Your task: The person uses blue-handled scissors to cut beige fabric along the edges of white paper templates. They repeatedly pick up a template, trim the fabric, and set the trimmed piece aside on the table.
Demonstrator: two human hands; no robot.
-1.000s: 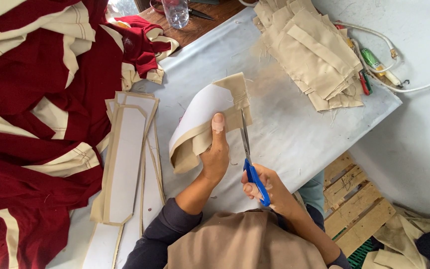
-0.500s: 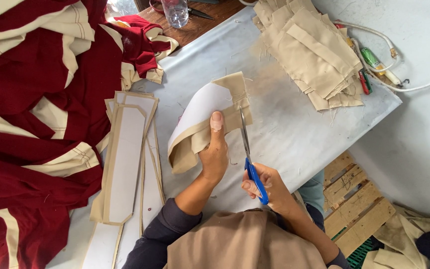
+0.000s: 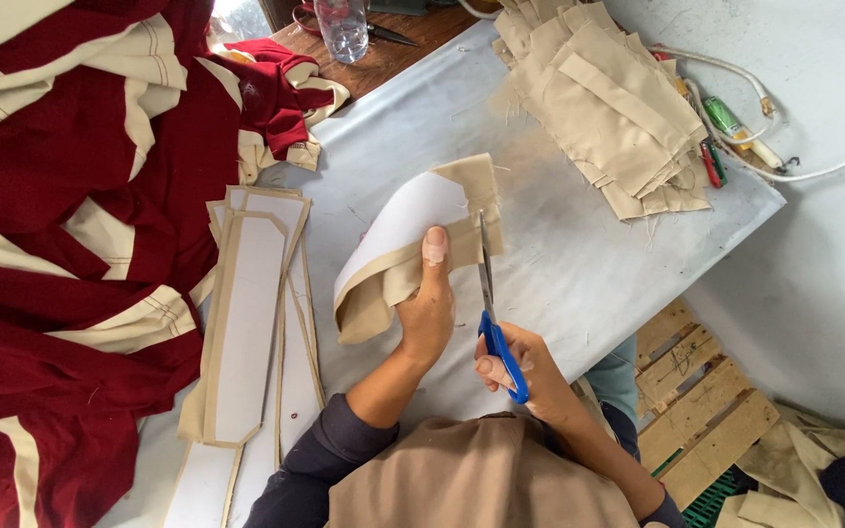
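Observation:
My left hand (image 3: 429, 308) grips a tan fabric piece backed with white stiffener (image 3: 405, 240), lifted and curled above the grey-white table (image 3: 559, 254). The thumb presses on the fabric's tan edge. My right hand (image 3: 520, 370) holds blue-handled scissors (image 3: 494, 318), whose blades point away from me and cut along the right edge of the fabric piece, just right of my left thumb.
A stack of trimmed tan-and-white pieces (image 3: 251, 313) lies left of my hands. Dark red garments with cream bands (image 3: 61, 225) cover the left side. A heap of tan fabric pieces (image 3: 608, 108) sits far right, beside pens and a white cable (image 3: 735, 127). A clear bottle (image 3: 342, 27) stands at the back; wooden pallet (image 3: 701, 391) below right.
The scissors have edged slightly further along the fabric's right edge; my left hand keeps the same grip. Otherwise nothing has moved.

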